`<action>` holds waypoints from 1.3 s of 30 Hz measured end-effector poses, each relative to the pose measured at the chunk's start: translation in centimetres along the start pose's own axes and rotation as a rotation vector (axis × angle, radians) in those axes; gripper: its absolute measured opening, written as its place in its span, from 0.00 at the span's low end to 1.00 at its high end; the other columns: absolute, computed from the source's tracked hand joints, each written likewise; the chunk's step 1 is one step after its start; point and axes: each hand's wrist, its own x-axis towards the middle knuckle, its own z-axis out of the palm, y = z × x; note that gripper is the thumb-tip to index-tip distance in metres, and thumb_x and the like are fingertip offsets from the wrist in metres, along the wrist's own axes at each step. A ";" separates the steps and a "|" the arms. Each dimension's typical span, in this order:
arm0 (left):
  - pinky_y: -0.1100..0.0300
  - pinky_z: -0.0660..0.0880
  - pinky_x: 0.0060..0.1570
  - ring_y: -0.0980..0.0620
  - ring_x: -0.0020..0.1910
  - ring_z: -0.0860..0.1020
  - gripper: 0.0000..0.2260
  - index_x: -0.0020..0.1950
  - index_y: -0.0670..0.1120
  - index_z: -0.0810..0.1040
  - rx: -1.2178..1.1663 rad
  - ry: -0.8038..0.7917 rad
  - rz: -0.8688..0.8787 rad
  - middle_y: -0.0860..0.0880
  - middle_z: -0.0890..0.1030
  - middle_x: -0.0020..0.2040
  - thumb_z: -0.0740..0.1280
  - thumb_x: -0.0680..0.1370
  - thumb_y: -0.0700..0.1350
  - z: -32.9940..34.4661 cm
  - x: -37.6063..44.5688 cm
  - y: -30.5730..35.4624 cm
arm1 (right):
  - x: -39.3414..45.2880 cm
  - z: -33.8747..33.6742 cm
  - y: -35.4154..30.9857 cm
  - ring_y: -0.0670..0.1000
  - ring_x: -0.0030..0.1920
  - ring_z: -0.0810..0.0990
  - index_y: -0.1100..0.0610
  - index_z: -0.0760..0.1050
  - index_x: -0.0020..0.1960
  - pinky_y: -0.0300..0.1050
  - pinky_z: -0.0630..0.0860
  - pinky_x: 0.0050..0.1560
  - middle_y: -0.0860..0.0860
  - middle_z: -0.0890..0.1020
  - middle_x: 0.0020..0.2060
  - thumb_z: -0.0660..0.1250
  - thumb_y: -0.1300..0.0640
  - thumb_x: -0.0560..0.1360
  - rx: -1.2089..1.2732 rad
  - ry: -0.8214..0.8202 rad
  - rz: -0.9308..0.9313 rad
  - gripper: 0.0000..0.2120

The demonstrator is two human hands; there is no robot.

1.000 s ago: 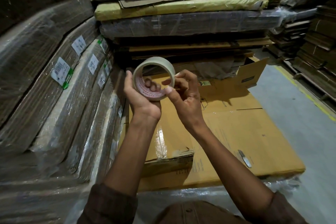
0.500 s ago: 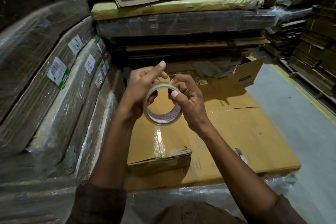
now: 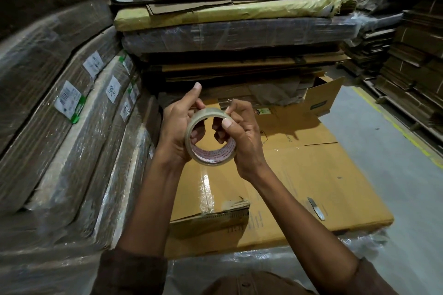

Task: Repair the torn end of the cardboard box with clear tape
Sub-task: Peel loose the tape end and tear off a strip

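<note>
A roll of clear tape (image 3: 211, 159) with a red-printed core is held up between both hands above a flattened yellow-brown cardboard box (image 3: 311, 175). My left hand (image 3: 178, 127) grips the roll's left side, index finger raised. My right hand (image 3: 239, 136) grips the right side, thumb pressed on the rim and fingers inside the core. The box's torn near end (image 3: 215, 213) lies below my hands, ragged, with a shiny strip of tape (image 3: 206, 189) running up from it.
A small metal blade (image 3: 317, 208) lies on the box at the right. Plastic-wrapped cardboard bundles (image 3: 72, 139) slope along the left. A tall stack of flat cartons (image 3: 239, 31) stands behind. Grey floor with a yellow line (image 3: 395, 127) runs on the right.
The roll came down from chest height and turned so its hole faces me. My right thumb has shifted along the rim, and my left index finger lifted off the roll.
</note>
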 end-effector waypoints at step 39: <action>0.66 0.61 0.19 0.55 0.20 0.66 0.17 0.43 0.44 0.78 -0.094 0.097 0.099 0.46 0.72 0.33 0.68 0.77 0.58 -2.8 -0.5 -2.0 | -2.1 2.1 2.0 0.62 0.34 0.69 0.47 0.67 0.59 0.58 0.68 0.34 0.54 0.71 0.32 0.69 0.52 0.76 -0.151 0.106 -0.043 0.14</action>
